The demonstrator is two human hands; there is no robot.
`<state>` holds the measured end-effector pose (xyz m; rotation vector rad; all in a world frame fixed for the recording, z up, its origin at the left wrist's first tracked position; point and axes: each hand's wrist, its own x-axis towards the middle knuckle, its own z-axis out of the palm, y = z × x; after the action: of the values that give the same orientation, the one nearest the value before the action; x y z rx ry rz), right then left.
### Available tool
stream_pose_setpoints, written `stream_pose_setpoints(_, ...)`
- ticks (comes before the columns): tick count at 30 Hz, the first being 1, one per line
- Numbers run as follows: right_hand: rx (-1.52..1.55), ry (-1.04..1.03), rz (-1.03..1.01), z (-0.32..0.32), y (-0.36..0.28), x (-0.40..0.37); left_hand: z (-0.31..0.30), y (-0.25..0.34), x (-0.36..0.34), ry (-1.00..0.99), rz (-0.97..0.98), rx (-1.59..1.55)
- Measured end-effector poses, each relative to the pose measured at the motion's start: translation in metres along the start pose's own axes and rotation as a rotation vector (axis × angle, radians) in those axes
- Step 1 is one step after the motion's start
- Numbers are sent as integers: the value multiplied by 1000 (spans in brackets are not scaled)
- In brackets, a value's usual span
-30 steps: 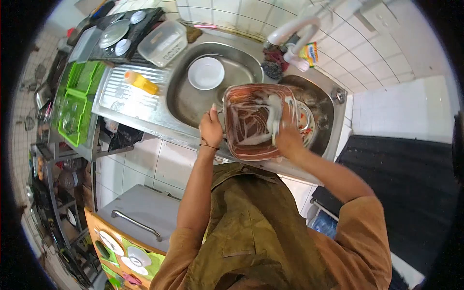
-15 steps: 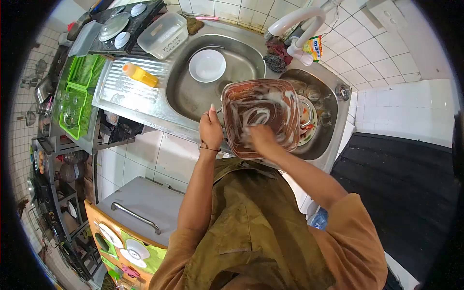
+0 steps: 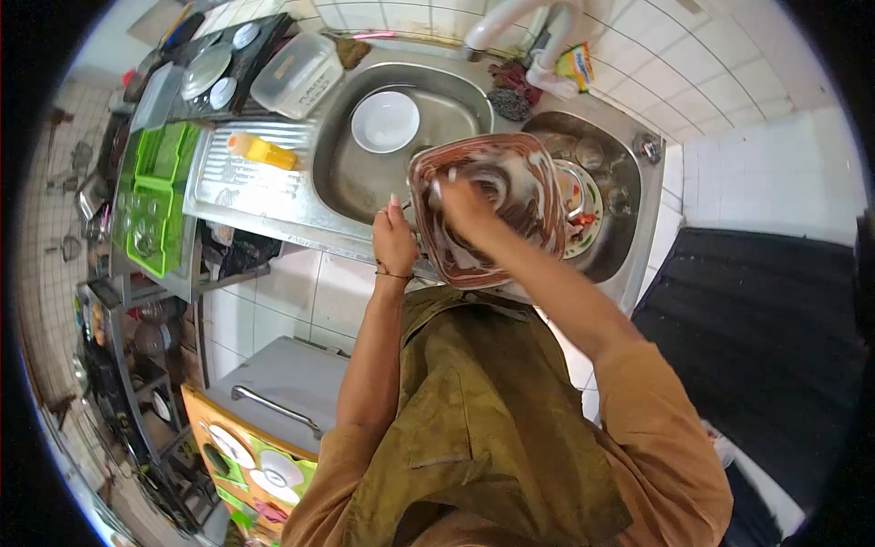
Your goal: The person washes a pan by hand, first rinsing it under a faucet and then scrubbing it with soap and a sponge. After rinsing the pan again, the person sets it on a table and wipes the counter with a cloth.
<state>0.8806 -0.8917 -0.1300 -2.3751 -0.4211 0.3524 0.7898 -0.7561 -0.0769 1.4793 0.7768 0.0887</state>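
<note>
One brown squarish pan (image 3: pixel 512 196), soapy on the inside, sits over the divider between the big basin (image 3: pixel 360 190) and the small basin (image 3: pixel 627 232). Biggest change over the last second is the right hand (image 3: pixel 463 205): it was by the pan's right wall, then low in the middle, and now it's up in the far left corner. Foam has gone from straight streaks to swirls, so I'd guess the rubbing is working its way round the whole inside. White suds on the right wall suggest it's not rinsed yet. Pan's also turned a little.

Left hand (image 3: pixel 396 242) has stayed curled tight on the pan's left side, thumb up. Right hand's fingers are bent but blurry, can't tell if they're pinching a pad or just rubbing.

Room-wise, the near edge is tight: pan almost meets the apron (image 3: pixel 474 392) there. On the right it overlaps the plate (image 3: pixel 592 193) with food scraps, with glasses (image 3: pixel 589 153) just beyond. More space to the left in the big basin, though the white bowl (image 3: pixel 386 122) is at the back. Faucet (image 3: pixel 547 68) stands behind, apart from the pan.
</note>
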Motion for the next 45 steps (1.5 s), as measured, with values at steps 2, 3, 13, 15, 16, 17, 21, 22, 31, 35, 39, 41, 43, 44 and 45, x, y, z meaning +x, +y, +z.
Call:
stream_pose_setpoints(2,-122,44,194,-56,-20,14,1,3,-6,-19,-101,-104)
stream_pose_setpoints(3,-294,94,95,-65,3,6,2,1,-3,-15,-115,-140)
stream_pose_setpoints(13,139,-41,357,-45,-36,6,4,2,1,-28,-28,13)
stream_pose_setpoints(15,-145,-31,105,-45,-14,0,3,6,-3,3,-71,28)
stream_pose_setpoints(16,-261,-86,-75,-40,-7,-16,5,11,0,24,-82,19)
stream_pose_setpoints(17,-371,-119,-261,-35,1,-33,4,-11,13,85,20,117)
stream_pose_setpoints(21,-250,-181,49,-46,-11,-2,5,-9,5,112,270,329)
stream_pose_setpoints(22,-321,-156,26,-38,-16,1,8,-16,5,101,300,321)
stream_pose_setpoints(31,-321,-774,-213,-42,-23,-42,3,-4,16,94,42,183)
stream_pose_setpoints(35,-340,-329,-237,-86,-101,5,5,11,22,-10,-1,74)
stream_pose_setpoints(39,-256,40,-211,-92,-188,100,-14,24,19,-159,4,84)
stream_pose_setpoints(41,-333,162,-272,-75,-241,147,-21,33,20,-175,-15,88)
stream_pose_setpoints(43,-445,202,-320,-54,-271,197,-26,35,22,-164,-57,66)
stream_pose_setpoints(44,-441,124,-349,-50,-286,210,-27,36,24,-156,-12,84)
stream_pose_setpoints(45,-432,43,-372,-47,-294,219,-27,36,27,-152,30,105)
